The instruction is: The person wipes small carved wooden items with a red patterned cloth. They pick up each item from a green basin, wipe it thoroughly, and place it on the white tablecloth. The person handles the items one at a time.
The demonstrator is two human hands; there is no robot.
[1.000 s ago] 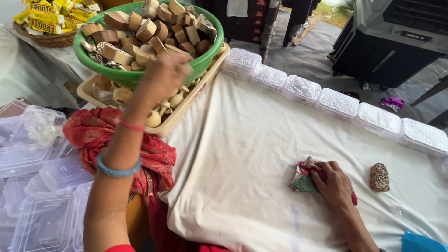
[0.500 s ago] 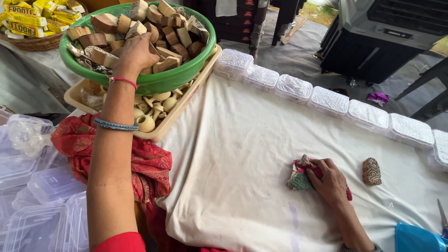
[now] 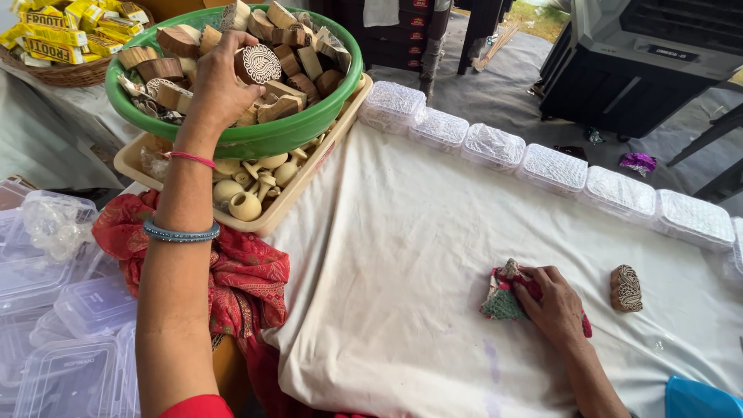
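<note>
White cloth (image 3: 402, 255) covers the worktop, and the green bowl (image 3: 255, 141) at its upper left corner is the anchor for everything else. Far left of the bowl and lower down sit stacked clear plastic boxes (image 3: 54, 333). Above them, just left of the bowl, is a basket of yellow packets (image 3: 70, 46). A red patterned fabric (image 3: 240, 279) is bunched below the bowl. The bowl is heaped with carved wooden blocks and rests on a beige tray (image 3: 290, 203) of small wooden knobs (image 3: 244, 203). The left hand (image 3: 220, 81) reaches into the bowl from below, its fingers closed around a round carved block (image 3: 259, 63) that lies on top of the heap near the bowl's middle. The step in hand looks like picking that block out of the pile. Lifting it clear would call for a firm pinch and a straight upward pull, since other blocks lean against it. Right of the bowl a row of lidded clear boxes (image 3: 495, 143) runs along the far edge of the cloth. Well to the lower right of the bowl, the right hand (image 3: 553, 306) lies on the cloth with its fingers curled over a small cloth bundle (image 3: 501, 300), holding it down. An oval carved block (image 3: 625, 288) lies just beyond, apart from that hand.
</note>
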